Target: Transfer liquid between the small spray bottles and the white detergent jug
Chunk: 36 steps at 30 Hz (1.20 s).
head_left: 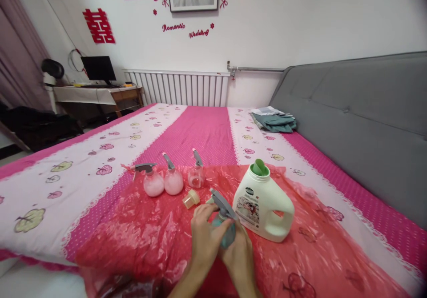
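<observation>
Both hands hold a small blue spray bottle with a grey trigger head fitted on top. My left hand wraps its near side, thumb across the front and fingers by the neck. Around the right side of the body curls my right hand, its fingers partly hidden. A white jug with a green spout stands upright just to the right. Beyond my left hand, a clear yellowish cap lies on a red plastic sheet.
Three clear spray bottles with grey heads, a left one, a middle one and a right one, stand at the sheet's far edge. Folded clothes lie by the grey headboard. A desk with a monitor is back left.
</observation>
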{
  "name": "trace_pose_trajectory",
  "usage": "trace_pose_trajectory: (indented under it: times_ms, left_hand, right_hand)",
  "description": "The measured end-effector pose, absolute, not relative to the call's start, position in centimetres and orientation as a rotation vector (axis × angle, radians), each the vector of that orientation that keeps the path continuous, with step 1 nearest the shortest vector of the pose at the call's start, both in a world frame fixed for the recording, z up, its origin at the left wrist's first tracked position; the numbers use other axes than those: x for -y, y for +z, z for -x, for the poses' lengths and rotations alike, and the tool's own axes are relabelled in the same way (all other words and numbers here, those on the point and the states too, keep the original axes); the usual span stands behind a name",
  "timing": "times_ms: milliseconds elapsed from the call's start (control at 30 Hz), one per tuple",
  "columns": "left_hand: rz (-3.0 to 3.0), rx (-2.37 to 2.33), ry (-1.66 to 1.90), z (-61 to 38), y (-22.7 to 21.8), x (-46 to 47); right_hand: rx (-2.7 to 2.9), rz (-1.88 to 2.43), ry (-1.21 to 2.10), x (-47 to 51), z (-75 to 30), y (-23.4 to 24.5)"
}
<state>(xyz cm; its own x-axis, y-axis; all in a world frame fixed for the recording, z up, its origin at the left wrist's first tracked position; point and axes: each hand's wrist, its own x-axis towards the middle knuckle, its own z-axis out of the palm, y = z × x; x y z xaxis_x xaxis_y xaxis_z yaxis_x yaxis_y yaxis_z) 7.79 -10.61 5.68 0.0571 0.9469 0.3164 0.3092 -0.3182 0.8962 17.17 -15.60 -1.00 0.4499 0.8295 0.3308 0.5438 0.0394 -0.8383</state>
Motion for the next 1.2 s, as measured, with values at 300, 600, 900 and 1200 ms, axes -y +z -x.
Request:
trace_pose_trajectory:
  times_ms: [300,600,900,1200]
  left_hand:
    - [-1.600,-1.051,1.216,-7.4,4.8,13.2]
    - [-1.515,-0.968,1.049,-6.3,3.3,11.5]
    - [-1.661,-0.894,0.942,-7.1,3.3,10.6]
    - [-1.769,-1.190,1.211,-10.0,3.7,12.3]
  right_hand:
    - [1.102,1.767,0.360,16.2,-17.9,-0.3]
    - [1.172,1.722,0.389,16.0,-17.8,0.2]
    - [1.162,1.713,0.354,16.4,-17.6,-1.2]
    - [1.058,1.708,0.311,15.7,-16.7,-2.1]
